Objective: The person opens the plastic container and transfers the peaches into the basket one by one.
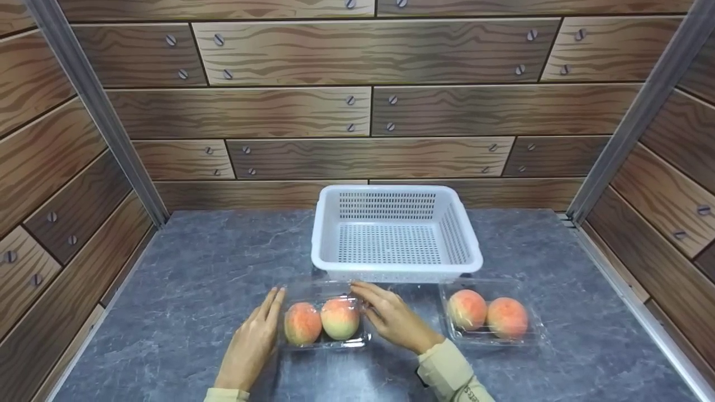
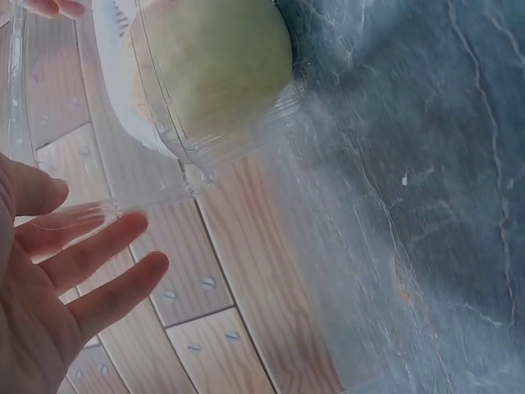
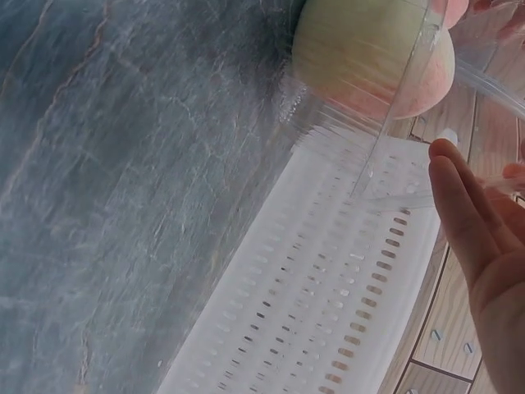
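A clear plastic fruit box (image 1: 321, 345) with two red-and-yellow peaches (image 1: 340, 319) stands on the grey tabletop in front of me. Its transparent lid (image 2: 111, 193) appears raised from the base rim in both wrist views. On the left side, my left hand (image 1: 252, 341) holds the lid edge between thumb and forefinger, the other fingers loosely extended. At the opposite side my right hand (image 1: 397, 319) grips the lid's right edge; part of its thumb is hidden in the right wrist view. The nearest peach (image 3: 361, 57) shows pale green through the plastic.
A white perforated basket (image 1: 396, 273) with nothing in it stands just behind the fruit box. Another clear box (image 1: 480, 339) holding two peaches (image 1: 507, 317) lies to the right. Wood-patterned walls (image 1: 368, 111) enclose the grey tabletop (image 1: 184, 312) at the back and sides.
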Available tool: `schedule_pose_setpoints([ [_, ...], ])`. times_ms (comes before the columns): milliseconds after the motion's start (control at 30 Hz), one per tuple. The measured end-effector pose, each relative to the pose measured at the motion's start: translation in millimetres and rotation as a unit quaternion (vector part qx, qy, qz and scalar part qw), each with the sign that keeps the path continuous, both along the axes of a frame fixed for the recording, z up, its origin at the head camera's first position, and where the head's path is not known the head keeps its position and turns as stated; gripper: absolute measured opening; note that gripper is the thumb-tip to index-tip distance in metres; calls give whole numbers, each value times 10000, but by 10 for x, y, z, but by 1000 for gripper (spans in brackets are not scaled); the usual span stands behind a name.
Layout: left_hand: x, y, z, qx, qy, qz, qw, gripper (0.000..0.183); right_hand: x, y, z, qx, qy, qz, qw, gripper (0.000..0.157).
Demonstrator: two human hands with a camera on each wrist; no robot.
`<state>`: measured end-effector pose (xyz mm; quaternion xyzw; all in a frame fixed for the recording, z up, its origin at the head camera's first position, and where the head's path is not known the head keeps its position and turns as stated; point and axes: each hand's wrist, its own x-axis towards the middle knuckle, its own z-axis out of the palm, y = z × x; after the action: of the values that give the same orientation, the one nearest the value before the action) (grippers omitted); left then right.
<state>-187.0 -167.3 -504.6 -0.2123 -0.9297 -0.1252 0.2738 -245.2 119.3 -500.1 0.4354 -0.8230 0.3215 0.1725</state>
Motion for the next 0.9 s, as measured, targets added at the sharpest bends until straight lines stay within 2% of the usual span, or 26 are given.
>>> schedule_pose_setpoints([
  [133,-6,-14,20,71,-12,19,10000,75,-17,27,18,-202,61,109,9997,43],
  [300,-4,-23,32,170,150,82,9997,69,-42,41,4,-439,185,108,9988,39],
  [567,-2,-9,45,405,712,381,9959,44,-48,-1,25,-515,224,-85,9984,36],
  [767,-15,-2,57,525,735,477,9948,28,-48,-40,47,-521,214,-383,9977,33],
  [900,-43,3,77,513,824,561,9937,21,-63,-56,49,-623,439,-434,9961,32],
])
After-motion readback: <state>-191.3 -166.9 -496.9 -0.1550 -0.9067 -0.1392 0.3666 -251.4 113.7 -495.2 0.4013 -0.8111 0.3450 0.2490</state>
